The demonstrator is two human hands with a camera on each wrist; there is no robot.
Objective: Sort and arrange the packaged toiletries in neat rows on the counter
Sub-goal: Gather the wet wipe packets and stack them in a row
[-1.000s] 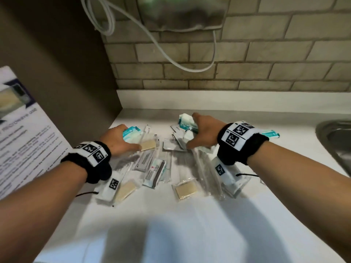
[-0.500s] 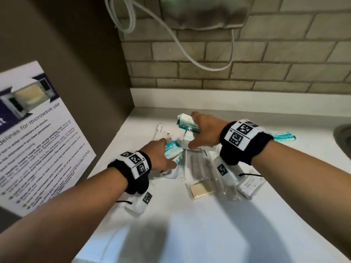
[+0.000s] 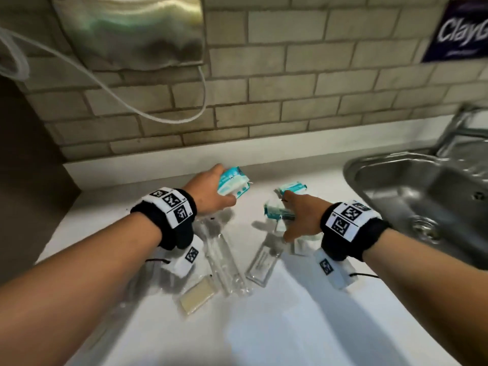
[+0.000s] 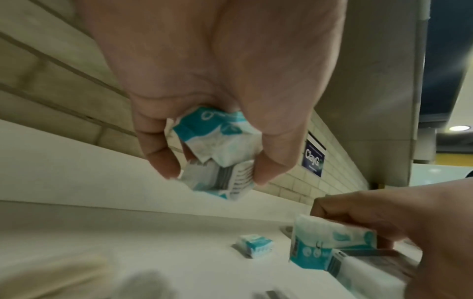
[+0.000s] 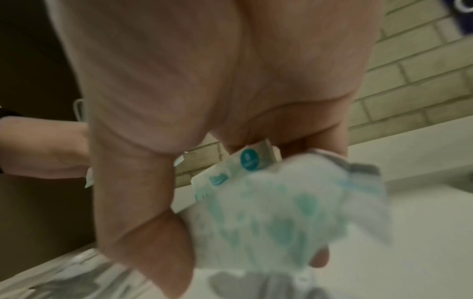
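My left hand (image 3: 211, 191) is raised above the white counter (image 3: 264, 326) near the back wall and grips teal-and-white tissue packets (image 3: 233, 182) between thumb and fingers (image 4: 163, 161); the same tissue packets (image 4: 220, 149) show in the left wrist view. My right hand (image 3: 298, 217) holds another teal-and-white packet (image 3: 278, 213), seen blurred (image 5: 276, 206) in the right wrist view. One more teal packet (image 3: 293, 187) lies on the counter just beyond that hand. Clear sleeves (image 3: 224, 262) and a wrapped soap bar (image 3: 196, 298) lie between my forearms.
A steel sink (image 3: 422, 202) with a tap (image 3: 459, 128) fills the right side. The tiled wall (image 3: 290, 88) carries a metal dispenser (image 3: 132, 30), a white cable (image 3: 111, 93) and a blue sign (image 3: 459, 30). A brown panel (image 3: 29, 167) bounds the left.
My left hand has lifted the teal packets up and toward the back wall. The right hand has drawn back a little with its packet. The view has swung right, revealing the sink.
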